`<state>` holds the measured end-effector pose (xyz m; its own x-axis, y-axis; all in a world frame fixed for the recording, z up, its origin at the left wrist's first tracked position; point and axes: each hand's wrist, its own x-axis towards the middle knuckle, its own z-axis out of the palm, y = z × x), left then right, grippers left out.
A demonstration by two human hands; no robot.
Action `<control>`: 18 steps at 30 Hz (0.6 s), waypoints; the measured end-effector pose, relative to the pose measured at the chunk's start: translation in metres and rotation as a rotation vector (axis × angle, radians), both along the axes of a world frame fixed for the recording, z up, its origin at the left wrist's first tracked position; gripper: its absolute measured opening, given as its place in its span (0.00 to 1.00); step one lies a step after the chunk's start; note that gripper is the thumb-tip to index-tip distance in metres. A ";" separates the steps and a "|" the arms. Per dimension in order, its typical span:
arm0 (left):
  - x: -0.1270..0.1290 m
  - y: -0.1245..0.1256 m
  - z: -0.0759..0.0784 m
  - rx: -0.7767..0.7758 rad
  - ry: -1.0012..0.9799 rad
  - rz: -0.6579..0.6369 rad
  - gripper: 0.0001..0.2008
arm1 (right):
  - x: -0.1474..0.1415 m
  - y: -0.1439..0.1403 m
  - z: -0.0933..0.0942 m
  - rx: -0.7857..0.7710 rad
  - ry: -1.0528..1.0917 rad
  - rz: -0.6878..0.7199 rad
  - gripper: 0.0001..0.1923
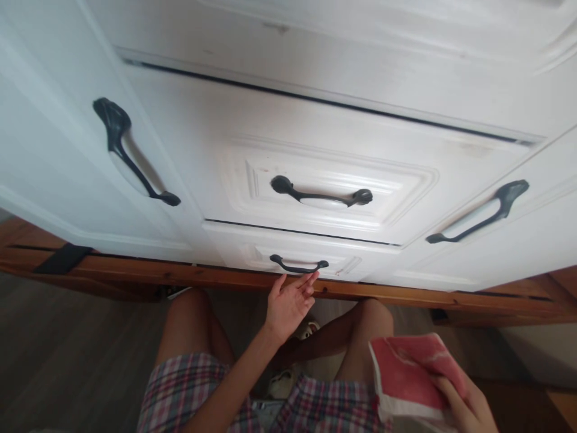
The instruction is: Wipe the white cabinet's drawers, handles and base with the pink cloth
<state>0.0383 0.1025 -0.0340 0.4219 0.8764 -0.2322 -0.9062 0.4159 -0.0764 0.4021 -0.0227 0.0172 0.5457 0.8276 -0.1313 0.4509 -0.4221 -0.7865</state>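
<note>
Hands at a white cabinet: the left hand (288,304) reaches up to a low drawer handle (299,265), the right hand (464,403) grips a red cloth (412,376).

Left forearm rises from the lower middle of the view, wrist bent back, palm open and turned toward the camera, fingers loosely spread; its fingertips (311,278) sit just under the dark curved handle of the lowest drawer (302,258), touching or almost touching it, with nothing clasped. Right hand sits at the bottom right corner, fingers curled closed around the folded cloth with its pale edge. Above are a larger drawer's handle (321,193) and two cabinet door handles either side. Bare knees and plaid shorts (189,391) show below, over a wooden floor.
</note>
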 end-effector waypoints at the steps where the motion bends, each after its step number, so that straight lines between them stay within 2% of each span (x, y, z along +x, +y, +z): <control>1: 0.000 0.002 0.001 -0.002 0.006 -0.002 0.33 | -0.013 0.012 -0.006 0.044 0.011 0.028 0.21; 3: 0.001 0.007 0.002 -0.005 0.028 -0.006 0.32 | -0.046 0.034 -0.016 0.114 0.051 0.050 0.20; 6: 0.003 0.013 0.001 0.013 0.065 -0.010 0.30 | -0.101 0.063 -0.027 0.207 0.188 -0.025 0.17; 10: 0.005 0.018 -0.006 0.062 0.115 -0.016 0.20 | -0.157 0.093 -0.049 0.297 0.424 -0.131 0.19; 14: 0.005 0.020 -0.008 0.082 0.173 -0.039 0.16 | -0.184 0.112 -0.065 0.445 0.315 -0.130 0.15; 18: 0.008 0.023 -0.002 0.003 0.238 -0.062 0.10 | -0.195 0.128 -0.050 0.434 0.170 -0.035 0.15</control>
<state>0.0467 0.1257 -0.0362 0.4089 0.8511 -0.3292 -0.8711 0.4715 0.1371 0.2068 0.1050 -0.0328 0.5754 0.8069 0.1333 0.2915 -0.0500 -0.9553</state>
